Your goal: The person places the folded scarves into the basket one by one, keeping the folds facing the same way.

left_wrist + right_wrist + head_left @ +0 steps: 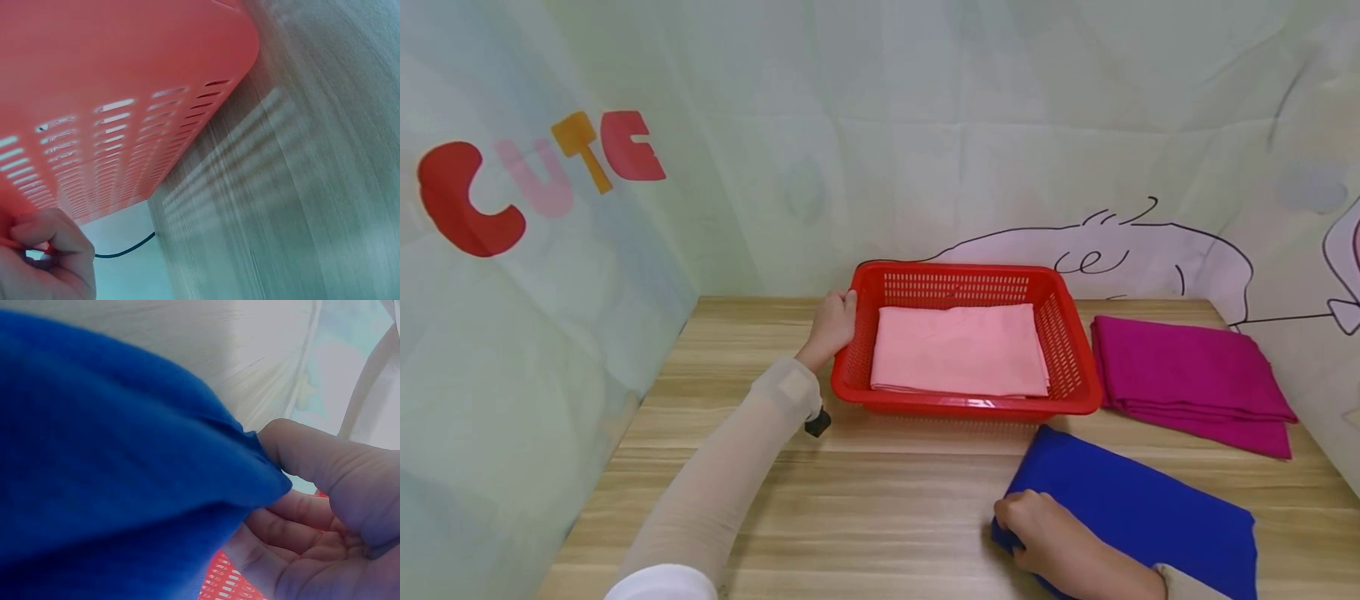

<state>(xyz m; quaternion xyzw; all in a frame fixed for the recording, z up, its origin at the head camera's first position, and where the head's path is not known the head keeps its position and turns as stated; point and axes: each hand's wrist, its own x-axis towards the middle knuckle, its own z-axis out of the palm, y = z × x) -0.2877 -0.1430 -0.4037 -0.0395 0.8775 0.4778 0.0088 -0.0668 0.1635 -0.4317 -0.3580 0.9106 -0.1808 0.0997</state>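
Note:
A red plastic basket (966,406) with slotted walls stands against the back of the table, and a folded pink cloth (958,350) lies inside it. My left hand (835,325) grips the basket's left rim; in the left wrist view its curled fingers (59,234) close round that edge. At the front right, my right hand (1052,533) pinches the left edge of a folded blue cloth (1135,500). The right wrist view shows the blue fabric (137,456) between the thumb and the fingers (294,519).
A folded magenta cloth (1187,371) lies right of the basket, close behind the blue one. Printed fabric walls (760,150) enclose the wooden table (850,508) at the back and both sides.

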